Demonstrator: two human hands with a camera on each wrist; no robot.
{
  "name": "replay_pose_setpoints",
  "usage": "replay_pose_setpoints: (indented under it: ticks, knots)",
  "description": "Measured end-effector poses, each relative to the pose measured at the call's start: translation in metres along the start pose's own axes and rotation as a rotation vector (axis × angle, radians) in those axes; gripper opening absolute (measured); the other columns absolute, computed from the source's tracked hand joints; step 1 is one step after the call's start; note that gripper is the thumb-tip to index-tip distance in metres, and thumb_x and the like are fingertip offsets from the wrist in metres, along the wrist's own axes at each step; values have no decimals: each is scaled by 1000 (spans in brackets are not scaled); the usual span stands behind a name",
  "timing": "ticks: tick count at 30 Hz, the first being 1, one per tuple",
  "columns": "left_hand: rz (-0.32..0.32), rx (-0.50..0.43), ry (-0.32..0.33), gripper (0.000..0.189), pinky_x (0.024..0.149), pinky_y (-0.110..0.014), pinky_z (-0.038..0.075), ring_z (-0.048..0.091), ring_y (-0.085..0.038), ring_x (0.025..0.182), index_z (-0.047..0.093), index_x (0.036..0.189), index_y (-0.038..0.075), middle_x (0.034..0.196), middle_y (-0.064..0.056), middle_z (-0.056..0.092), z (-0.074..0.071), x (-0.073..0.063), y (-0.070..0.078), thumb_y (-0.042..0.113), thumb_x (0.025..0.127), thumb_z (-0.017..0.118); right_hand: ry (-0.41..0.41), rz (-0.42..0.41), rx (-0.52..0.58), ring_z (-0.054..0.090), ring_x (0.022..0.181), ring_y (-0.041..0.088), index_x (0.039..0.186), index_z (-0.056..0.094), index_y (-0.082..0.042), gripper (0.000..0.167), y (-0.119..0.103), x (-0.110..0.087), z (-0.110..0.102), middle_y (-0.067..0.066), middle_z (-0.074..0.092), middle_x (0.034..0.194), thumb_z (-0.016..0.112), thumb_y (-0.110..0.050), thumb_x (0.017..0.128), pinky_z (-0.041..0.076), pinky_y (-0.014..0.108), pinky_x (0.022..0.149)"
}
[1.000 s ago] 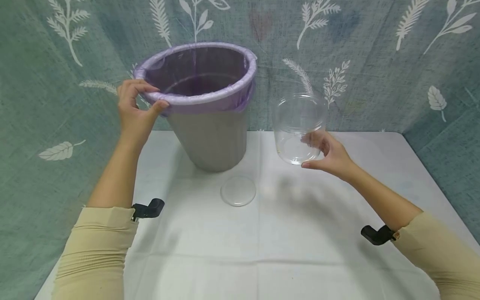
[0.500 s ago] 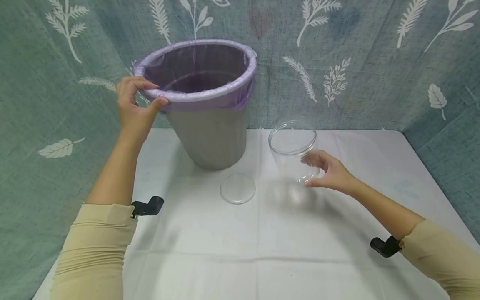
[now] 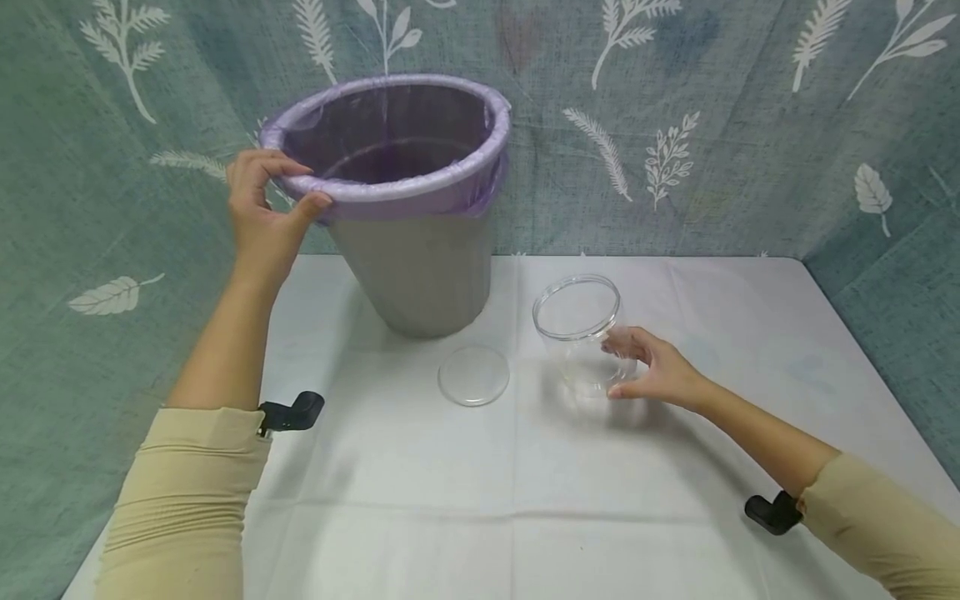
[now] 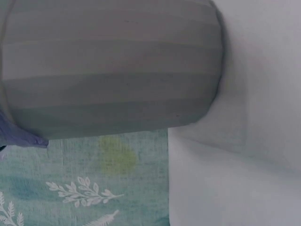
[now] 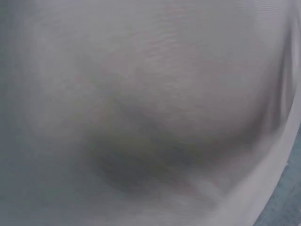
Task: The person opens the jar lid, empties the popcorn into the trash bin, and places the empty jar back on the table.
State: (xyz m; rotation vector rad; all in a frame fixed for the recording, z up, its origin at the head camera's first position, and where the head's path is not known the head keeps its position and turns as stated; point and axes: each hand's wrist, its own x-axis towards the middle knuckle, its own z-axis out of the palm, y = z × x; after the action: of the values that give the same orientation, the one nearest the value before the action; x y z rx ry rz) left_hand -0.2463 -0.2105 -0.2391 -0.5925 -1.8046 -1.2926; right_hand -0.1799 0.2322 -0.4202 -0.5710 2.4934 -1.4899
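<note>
A grey trash can (image 3: 423, 271) with a purple bag liner (image 3: 457, 187) folded over its rim stands at the back left of the table. My left hand (image 3: 266, 204) grips the rim at its left front, thumb outside and fingers over the edge. The can's ribbed side fills much of the left wrist view. In my right hand (image 3: 660, 371) is a clear plastic jar (image 3: 581, 354), held round its lower right side with its open mouth up and slightly tilted, low over the table. A clear round lid (image 3: 473, 377) lies flat between can and jar. The right wrist view is blurred.
A white cloth covers the table (image 3: 420, 500), with creases across its front part. Behind and at both sides hangs a green-blue curtain (image 3: 720, 150) with white leaf prints, close to the table's back edge.
My right hand has brought the jar down toward the table and slightly toward me, and its mouth now shows more from above. The left hand keeps its hold on the can's rim.
</note>
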Motion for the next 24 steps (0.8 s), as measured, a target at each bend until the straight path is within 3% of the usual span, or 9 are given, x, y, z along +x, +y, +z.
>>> replay_pose_setpoints:
  ticks: [2, 8, 17, 24]
  knots:
    - [2, -1, 6, 95, 99, -27, 29, 42, -9, 105, 55, 90, -20, 96, 15, 51, 0, 0, -1, 66, 55, 72, -3, 11, -12, 48, 125, 32, 134, 42, 0, 80, 2, -1, 2, 16, 55, 133, 85, -17, 69, 36, 14, 97]
    - [9, 9, 3, 94, 99, -27, 29, 42, -8, 104, 56, 90, -19, 96, 15, 51, 0, 0, -1, 67, 56, 71, -7, 27, -32, 50, 123, 33, 130, 45, -1, 79, 10, -5, 7, 15, 57, 130, 87, -18, 65, 33, 48, 103]
    - [-2, 2, -4, 93, 98, -27, 29, 42, -9, 105, 56, 91, -19, 96, 15, 51, 0, 0, -1, 65, 56, 73, 10, -4, -89, 51, 121, 36, 130, 45, 1, 82, 19, -9, 9, 18, 58, 128, 89, -18, 63, 37, 48, 102]
    - [-10, 3, -22, 92, 99, -26, 29, 41, -9, 106, 56, 92, -19, 98, 15, 50, -1, 0, -1, 65, 57, 73, -2, 29, -143, 52, 121, 32, 132, 45, -1, 86, 22, -11, 10, 13, 60, 127, 89, -24, 62, 38, 39, 101]
